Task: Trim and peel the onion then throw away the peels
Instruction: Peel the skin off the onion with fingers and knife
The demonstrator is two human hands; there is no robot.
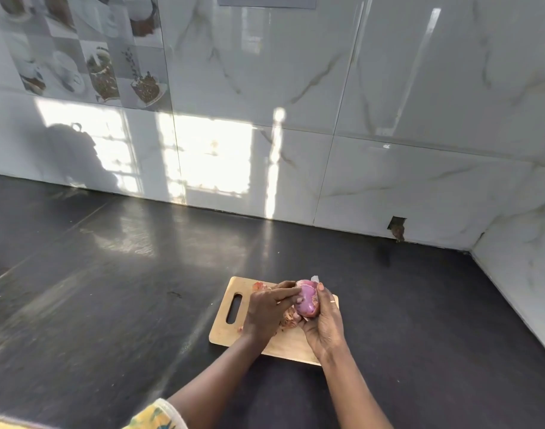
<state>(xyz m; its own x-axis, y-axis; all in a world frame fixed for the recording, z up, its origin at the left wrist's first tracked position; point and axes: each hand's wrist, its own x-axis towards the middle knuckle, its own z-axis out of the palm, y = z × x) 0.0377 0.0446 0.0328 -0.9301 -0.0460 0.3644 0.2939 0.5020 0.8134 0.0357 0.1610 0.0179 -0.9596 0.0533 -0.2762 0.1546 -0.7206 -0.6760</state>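
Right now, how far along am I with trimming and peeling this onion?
Mostly peeled: the onion shows glossy purple flesh, and loose peels already lie on the cutting board. In hand: your right hand holds the onion above the board while your left hand picks at its surface. Left: clearing any last skin and throwing the peels away. I can't tell whether both ends are trimmed.

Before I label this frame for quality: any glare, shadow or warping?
Head view: bright window glare on the wall tiles, a person's shadow left of it, sheen on the dark counter; wide-angle bending at the edges; the onion and both hands look fairly sharp.
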